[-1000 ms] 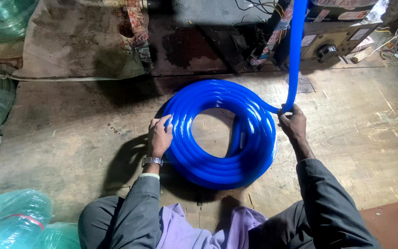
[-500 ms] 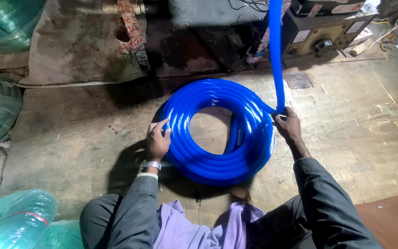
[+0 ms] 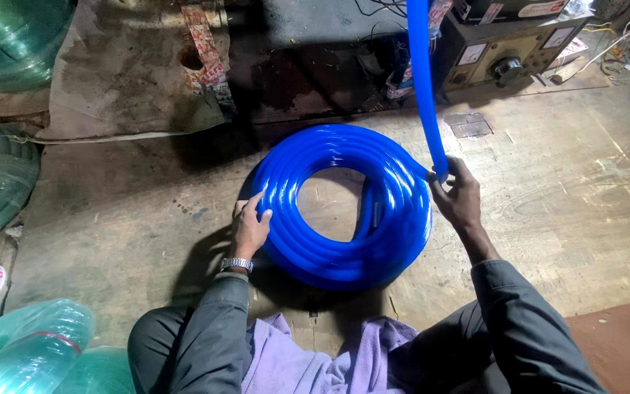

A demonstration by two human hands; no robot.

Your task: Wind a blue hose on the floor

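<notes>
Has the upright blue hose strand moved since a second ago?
Yes. The hose strand has swung left, from leaning right of the coil to nearly vertical, held by the right hand.

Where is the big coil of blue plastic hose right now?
The coil of blue plastic hose lies mid-view on the wooden floor, between left hand and right hand.

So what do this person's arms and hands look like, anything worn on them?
Both arms are covered by long, dark grey sleeves that end at the wrists. The left hand is bare, with a silver metal-link wristwatch just above the cuff. The right hand is bare too, with no watch in view and no gloves on either. Whether any rings are worn is too small to tell.
</notes>
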